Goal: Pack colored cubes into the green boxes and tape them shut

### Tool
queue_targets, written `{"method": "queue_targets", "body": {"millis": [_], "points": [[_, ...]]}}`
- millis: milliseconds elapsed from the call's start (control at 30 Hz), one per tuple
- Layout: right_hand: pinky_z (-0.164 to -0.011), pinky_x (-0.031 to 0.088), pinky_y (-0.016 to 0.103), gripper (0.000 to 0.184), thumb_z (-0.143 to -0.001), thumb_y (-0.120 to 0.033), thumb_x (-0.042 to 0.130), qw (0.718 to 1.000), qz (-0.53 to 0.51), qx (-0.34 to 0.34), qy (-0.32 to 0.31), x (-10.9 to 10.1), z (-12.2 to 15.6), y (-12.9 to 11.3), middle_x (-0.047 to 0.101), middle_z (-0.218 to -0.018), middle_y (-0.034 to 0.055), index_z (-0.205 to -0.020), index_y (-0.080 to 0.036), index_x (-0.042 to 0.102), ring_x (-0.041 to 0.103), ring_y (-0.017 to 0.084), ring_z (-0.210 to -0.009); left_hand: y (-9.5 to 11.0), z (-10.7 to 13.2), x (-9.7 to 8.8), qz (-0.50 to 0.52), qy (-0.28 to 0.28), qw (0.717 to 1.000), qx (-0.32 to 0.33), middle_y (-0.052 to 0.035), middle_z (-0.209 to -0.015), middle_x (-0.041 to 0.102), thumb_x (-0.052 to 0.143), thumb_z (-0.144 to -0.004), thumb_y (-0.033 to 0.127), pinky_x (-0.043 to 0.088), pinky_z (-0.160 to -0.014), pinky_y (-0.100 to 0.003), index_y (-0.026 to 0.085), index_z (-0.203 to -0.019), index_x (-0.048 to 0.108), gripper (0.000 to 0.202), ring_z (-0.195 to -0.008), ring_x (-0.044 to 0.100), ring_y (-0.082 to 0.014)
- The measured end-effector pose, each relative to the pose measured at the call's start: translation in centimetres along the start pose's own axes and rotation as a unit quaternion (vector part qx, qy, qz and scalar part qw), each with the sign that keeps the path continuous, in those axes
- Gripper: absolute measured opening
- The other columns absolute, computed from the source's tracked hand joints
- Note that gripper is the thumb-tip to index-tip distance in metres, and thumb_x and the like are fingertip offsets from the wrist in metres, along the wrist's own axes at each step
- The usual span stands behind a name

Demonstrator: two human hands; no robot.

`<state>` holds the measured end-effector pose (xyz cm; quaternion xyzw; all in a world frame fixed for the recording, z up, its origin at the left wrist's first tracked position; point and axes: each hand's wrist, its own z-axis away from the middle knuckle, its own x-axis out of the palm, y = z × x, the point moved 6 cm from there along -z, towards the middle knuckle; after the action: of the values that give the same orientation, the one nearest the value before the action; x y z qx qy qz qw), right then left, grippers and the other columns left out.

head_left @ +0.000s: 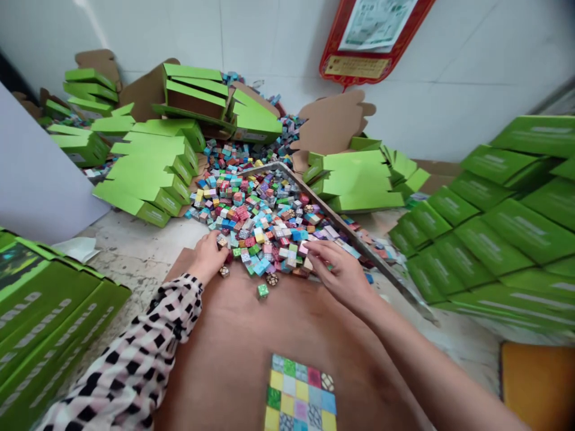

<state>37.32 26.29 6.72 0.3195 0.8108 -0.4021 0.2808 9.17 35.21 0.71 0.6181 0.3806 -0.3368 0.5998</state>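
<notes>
A heap of small multicoloured patterned cubes (258, 236) spreads over the far end of a brown board (233, 365). At the heap's left edge my left hand (207, 258) has its fingers closed on a dark patterned cube (221, 240). My right hand (339, 272) pinches a pink cube (303, 247) between thumb and fingertips at the heap's right side. A green cube (262, 291) and a brown-and-white cube (272, 279) lie loose just in front of the heap. Nearer to me, a flat square grid of cubes (300, 392) rests on the board, cut off by the lower picture edge.
A metal strip (359, 236) borders the heap on the right. Green boxes are stacked at right (507, 227) and at left (49, 323). Open green cartons (153, 164) and more cubes lie along the white wall (269, 36). An orange-yellow surface (536, 383) shows at lower right.
</notes>
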Motion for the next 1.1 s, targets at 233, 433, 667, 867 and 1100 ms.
{"method": "queue_targets", "body": {"millis": [233,433,667,867,1100], "points": [[-0.072,0.053,0.035,0.029,-0.088,-0.031,0.048,0.986,0.078,0.141,0.036,-3.8,5.3,5.2,0.07,-0.092,0.0082,-0.107,-0.019,0.066,0.066,0.022,-0.08,-0.2,-1.4,0.3,0.008,-0.035,0.999,-0.011,-0.0075,-0.097,0.067,0.061,-0.074,0.025,0.048,-0.078,-0.034,0.018,-0.12,0.056,0.047,-0.089,0.063,-0.0257],[-0.083,0.05,0.038,0.035,-0.089,-0.027,0.041,0.951,0.245,0.188,0.001,-4.7,5.0,6.3,0.069,-0.103,0.0143,-0.111,-0.012,0.064,0.065,0.027,-0.096,2.6,1.6,-3.5,0.025,0.053,0.996,0.069,-0.007,-0.1,0.062,0.055,-0.081,0.037,0.048,-0.076,-0.035,0.018,-0.13,0.051,0.053,-0.079,0.06,-0.0219],[-0.077,0.049,0.036,0.038,-0.093,-0.034,0.042,0.907,0.322,0.262,-0.067,-3.5,4.3,6.5,0.066,-0.107,0.0153,-0.117,-0.012,0.06,0.063,0.028,-0.093,10.2,12.7,-0.5,0.104,-0.201,0.901,0.37,-0.0082,-0.103,0.055,0.046,-0.083,0.02,0.05,-0.08,-0.035,0.018,-0.135,0.045,0.052,-0.089,0.056,-0.0198],[-0.077,0.049,0.037,0.033,-0.093,-0.03,0.04,0.932,0.309,0.187,-0.005,-3.3,4.1,5.2,0.063,-0.102,0.0143,-0.11,-0.014,0.063,0.06,0.026,-0.089,13.1,16.3,2.0,-0.009,-0.312,0.858,0.409,-0.0088,-0.109,0.059,0.053,-0.076,0.013,0.046,-0.092,-0.044,0.016,-0.123,0.049,0.048,-0.102,0.054,-0.026],[-0.093,0.045,0.037,0.039,-0.087,-0.011,0.039,0.95,0.255,0.153,-0.094,-1.6,-0.3,6.0,0.058,-0.12,0.0173,-0.12,-0.011,0.058,0.056,0.026,-0.108,12.7,15.8,3.7,-0.194,-0.255,0.832,0.453,-0.0094,-0.095,0.061,0.047,-0.083,0.01,0.045,-0.079,-0.042,0.016,-0.107,0.057,0.027,-0.086,0.058,-0.0247]]}}
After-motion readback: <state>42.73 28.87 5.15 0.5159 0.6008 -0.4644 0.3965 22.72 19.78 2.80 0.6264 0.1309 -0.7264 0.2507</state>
